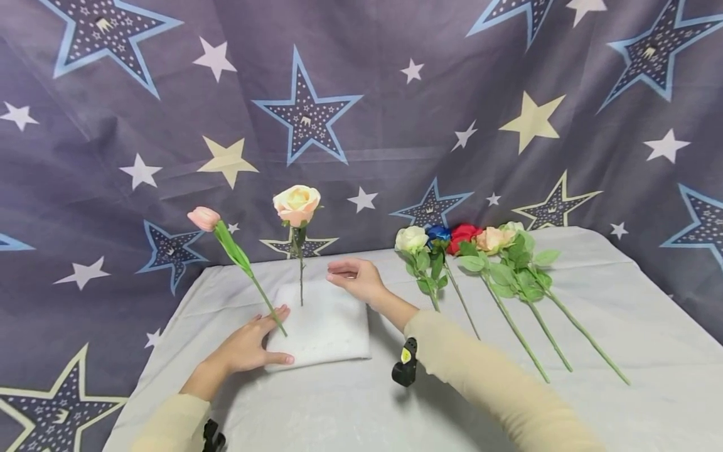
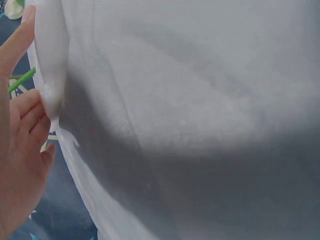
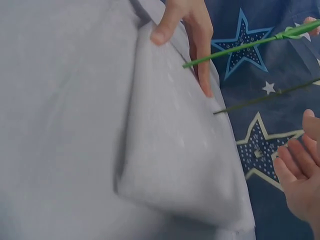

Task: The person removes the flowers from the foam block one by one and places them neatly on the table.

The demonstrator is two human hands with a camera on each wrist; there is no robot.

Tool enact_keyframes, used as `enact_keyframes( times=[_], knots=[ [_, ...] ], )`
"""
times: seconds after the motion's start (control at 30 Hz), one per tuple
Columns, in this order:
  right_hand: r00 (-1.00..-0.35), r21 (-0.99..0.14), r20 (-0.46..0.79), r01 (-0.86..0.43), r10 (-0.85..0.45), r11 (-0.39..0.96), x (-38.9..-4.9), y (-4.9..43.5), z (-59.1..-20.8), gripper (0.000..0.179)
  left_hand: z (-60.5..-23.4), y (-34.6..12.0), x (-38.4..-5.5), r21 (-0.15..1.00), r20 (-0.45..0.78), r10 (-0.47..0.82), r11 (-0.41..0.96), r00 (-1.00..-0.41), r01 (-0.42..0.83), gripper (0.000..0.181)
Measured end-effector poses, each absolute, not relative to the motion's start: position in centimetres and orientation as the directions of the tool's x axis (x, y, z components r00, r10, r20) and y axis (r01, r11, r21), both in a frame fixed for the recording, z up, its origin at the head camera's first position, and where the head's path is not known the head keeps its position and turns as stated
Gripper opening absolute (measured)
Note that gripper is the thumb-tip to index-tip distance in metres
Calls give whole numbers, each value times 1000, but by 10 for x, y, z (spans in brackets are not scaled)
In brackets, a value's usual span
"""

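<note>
A white padded block lies on the cloth-covered table, with two artificial flowers upright in it. The pink tulip leans left on its green stem. Behind it, a peach rose stands nearly straight on a thin dark stem. My left hand rests on the block's left side, thumb and fingers spread around the tulip's base. Beside the rose stem, my right hand hovers over the block's back right part, fingers loosely bent and holding nothing. The left wrist view shows the left hand against the block's side.
Several artificial roses lie on the right of the table: white, blue, red and peach, their long stems pointing toward me. Pale cloth covers the table. A star-patterned curtain hangs behind its back edge.
</note>
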State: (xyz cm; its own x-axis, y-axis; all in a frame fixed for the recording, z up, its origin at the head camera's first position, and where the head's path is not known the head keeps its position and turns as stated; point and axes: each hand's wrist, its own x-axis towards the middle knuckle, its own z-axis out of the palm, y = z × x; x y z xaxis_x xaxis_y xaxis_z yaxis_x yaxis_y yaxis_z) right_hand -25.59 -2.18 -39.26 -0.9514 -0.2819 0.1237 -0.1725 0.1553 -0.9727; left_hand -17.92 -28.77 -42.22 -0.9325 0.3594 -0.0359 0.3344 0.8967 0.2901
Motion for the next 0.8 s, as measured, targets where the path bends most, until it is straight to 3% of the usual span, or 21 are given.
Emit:
enact_keyframes(
  times=[0.47, 0.8],
  knots=[
    [-907, -976, 209, -217, -366, -21, -258, -63, -399, 35, -426, -286, -182, 332, -43, 360, 885, -932, 327, 103],
    [-936, -979, 167, -194, -310, 59, -249, -76, -395, 19, -425, -290, -182, 336, -56, 363, 884, -930, 325, 103]
  ],
)
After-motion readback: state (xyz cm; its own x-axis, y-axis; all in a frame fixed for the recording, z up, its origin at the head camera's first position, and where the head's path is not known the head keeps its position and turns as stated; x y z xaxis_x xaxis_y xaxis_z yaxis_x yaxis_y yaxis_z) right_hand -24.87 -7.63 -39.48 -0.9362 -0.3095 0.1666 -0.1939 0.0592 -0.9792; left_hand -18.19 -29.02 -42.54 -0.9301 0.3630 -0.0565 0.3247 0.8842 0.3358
